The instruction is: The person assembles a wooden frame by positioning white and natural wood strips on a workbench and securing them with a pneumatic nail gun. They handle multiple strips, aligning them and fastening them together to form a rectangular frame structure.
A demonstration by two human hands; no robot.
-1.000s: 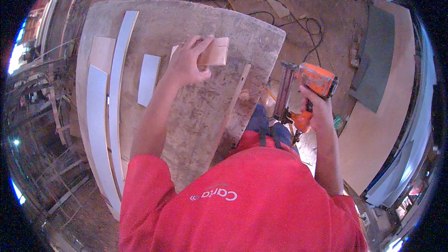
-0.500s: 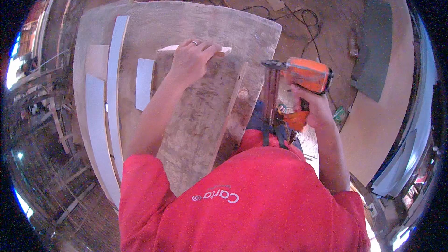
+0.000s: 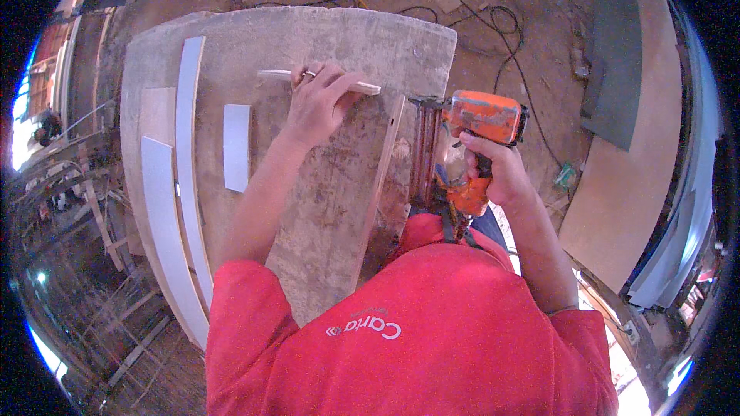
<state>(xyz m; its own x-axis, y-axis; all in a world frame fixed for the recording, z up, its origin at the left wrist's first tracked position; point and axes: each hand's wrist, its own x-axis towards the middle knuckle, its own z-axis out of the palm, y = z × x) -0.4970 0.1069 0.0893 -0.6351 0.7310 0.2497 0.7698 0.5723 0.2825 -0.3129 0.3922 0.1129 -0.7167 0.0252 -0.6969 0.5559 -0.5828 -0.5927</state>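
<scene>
Looking down from the head view, I see the person in the red shirt [image 3: 432, 331] working over a worn, stained tabletop [image 3: 347, 38]. The left hand [image 3: 317, 108] is closed on a small wooden board [image 3: 371, 88], which shows me its narrow edge; it sits over the far half of the top, its ends sticking out on both sides of the fingers. The right hand [image 3: 499, 173] is wrapped around the handle of a scuffed orange nail gun [image 3: 484, 117]. The tool's dark nose points left, near the board's right end but apart from it. Just below that gap, a slim wooden strip [image 3: 378, 177] runs along the table. Over to the left lie a short white panel [image 3: 237, 146] and two long white strips [image 3: 190, 131]. A dark hose [image 3: 509, 38] loops across the floor beyond.
</scene>
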